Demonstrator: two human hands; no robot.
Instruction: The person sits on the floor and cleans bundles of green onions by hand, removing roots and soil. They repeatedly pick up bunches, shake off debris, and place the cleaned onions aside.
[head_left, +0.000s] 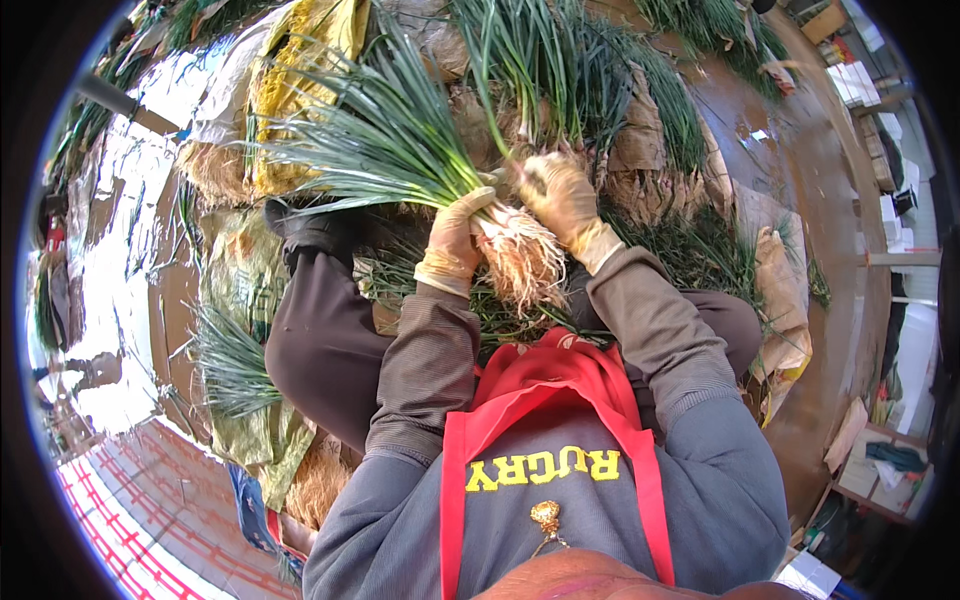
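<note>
Around a bunch of green onions (420, 142) is my left hand (457, 240), in a yellowish glove, gripping it just above the white stems; the leaves fan to the upper left and the pale roots hang to the lower right. My right hand (561, 201), gloved alike, is beside the roots with its fingertips pinching a single green onion (495, 127) near its base, its leaf pointing up. Loose leaf trimmings (390, 262) lie under the hands, between my crossed legs.
More green onions (547, 75) lie ahead, with a rooted pile (667, 135) to their right. A yellow woven sack (289, 142) is at upper left. Another onion bunch (236, 367) rests on a greenish sack (244, 255) by my left knee. Trimmings (712, 247) heap at right, beside a crumpled tan sack (784, 307).
</note>
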